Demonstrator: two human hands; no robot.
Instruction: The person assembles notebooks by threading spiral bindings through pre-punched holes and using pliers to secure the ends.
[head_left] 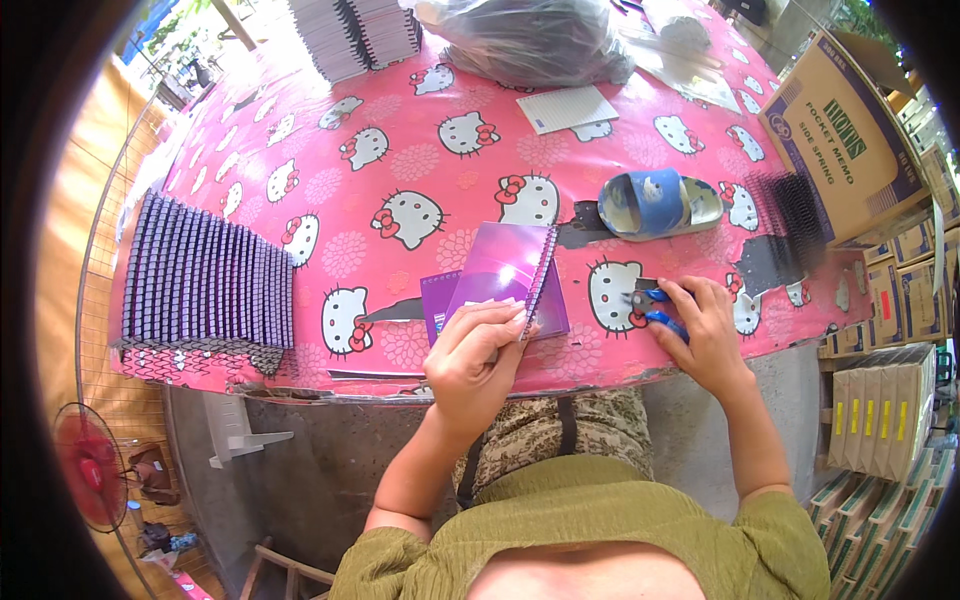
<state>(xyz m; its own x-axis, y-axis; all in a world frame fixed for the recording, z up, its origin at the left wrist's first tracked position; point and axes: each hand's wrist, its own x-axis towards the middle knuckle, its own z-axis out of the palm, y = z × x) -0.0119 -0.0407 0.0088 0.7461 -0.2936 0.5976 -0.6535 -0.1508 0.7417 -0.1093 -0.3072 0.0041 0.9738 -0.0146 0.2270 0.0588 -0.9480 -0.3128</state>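
Note:
My left hand [470,355] is closed on the lower end of a purple spiral notebook [497,262], whose dark wire coil runs up its right side. Its fingers hide that end of the notebook. Beneath it lies another purple notebook [436,300], turned at a different angle and showing at both sides. To the right, my right hand [708,335] has its fingers and thumb around the blue handles of small pliers [664,322]. Their dark jaws point left, over the pink tablecloth [400,170].
Spiral-bound notebooks [205,275] are stacked at left, more [340,40] at far left. A blue slipper [655,200] lies beyond the pliers, dark wire coils [790,210] to its right. A white card [568,108], filled plastic bag [530,45] and cardboard box [850,140] stand farther back.

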